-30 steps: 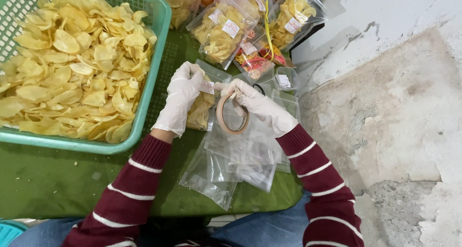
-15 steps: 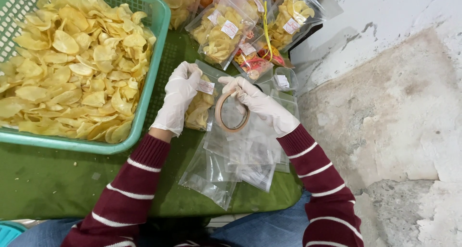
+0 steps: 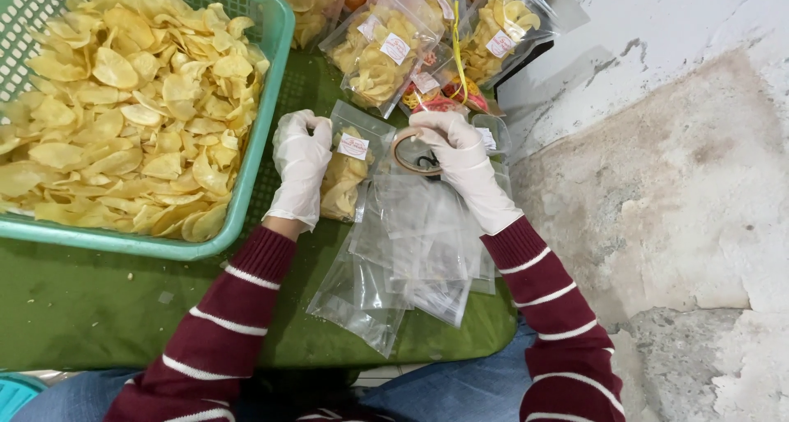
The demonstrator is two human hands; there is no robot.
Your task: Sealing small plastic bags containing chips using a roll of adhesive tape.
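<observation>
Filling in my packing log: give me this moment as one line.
left hand: on chip bag | right hand: holds tape roll | empty bags below | chip basket left

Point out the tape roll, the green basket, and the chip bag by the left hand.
tape roll (image 3: 408,152), head view, on its brown left edge.
green basket (image 3: 275,77), head view, on its right rim.
chip bag (image 3: 343,179), head view, on the chips inside.

basket (image 3: 271,85): cut off by top and left edges
tape roll (image 3: 408,152): partly hidden by right hand (image 3: 460,163)
top bags (image 3: 386,48): cropped; labels too small
</observation>
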